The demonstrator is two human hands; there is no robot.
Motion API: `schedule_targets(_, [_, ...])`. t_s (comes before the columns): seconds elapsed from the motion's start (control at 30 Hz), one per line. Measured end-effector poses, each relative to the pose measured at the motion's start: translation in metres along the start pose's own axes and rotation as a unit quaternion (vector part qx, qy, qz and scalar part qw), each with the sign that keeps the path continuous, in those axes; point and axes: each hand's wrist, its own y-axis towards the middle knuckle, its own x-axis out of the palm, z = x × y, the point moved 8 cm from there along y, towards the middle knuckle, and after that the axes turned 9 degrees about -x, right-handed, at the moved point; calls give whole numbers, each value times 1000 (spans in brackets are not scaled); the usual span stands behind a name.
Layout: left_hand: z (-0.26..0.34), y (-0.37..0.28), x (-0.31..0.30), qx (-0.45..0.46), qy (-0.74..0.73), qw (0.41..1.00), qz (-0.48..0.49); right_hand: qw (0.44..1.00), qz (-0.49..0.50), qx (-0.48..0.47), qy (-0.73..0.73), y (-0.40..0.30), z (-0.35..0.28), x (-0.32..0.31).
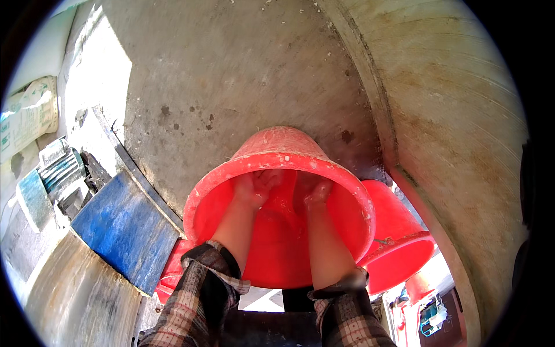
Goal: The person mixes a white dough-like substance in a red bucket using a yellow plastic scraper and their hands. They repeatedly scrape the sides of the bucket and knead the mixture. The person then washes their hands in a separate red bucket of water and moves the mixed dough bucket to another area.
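Observation:
In front of me a large red plastic tub [279, 161] lies tilted, its mouth facing me and its base away from me. Both my forearms reach inside it. My left hand [260, 186] is deep in the tub on the left, palm partly showing, fingers spread, with nothing visible in it. On the right, my right hand [318, 191] is near the inner wall, its fingers in shadow and hard to make out. The inside looks wet and glossy between the hands. Pale specks dot the rim. My plaid sleeves [190, 295] are rolled back at the forearms.
Another red tub [396, 243] stands right, beside a curved concrete wall [451, 108]. To the left are a blue panel [125, 230], an electric motor [63, 169] and a white woven sack [32, 115]. Stained concrete [243, 65] lies beyond the tub.

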Motion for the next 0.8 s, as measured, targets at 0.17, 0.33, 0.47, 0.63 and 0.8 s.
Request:
schedule_targets(0.17, [-6,5,-4,-19,-148,988,46,956,-223,157,-111,-123,-17,116])
schedule_targets(0.33, [-2,-7,0,28,-176,983,-53,700,-441,-87,-556,-183,2,203])
schedule_targets(0.47, [-15,-4,-3,19,-87,994,-65,636,-404,-78,-652,-124,29,151])
schedule_targets(0.63, [-4,-11,-35,38,67,990,117,554,-253,-36,-793,-49,57,66])
schedule_targets(0.8, [3,5,-47,106,76,982,134,936,-37,297,-184,-51,90,28])
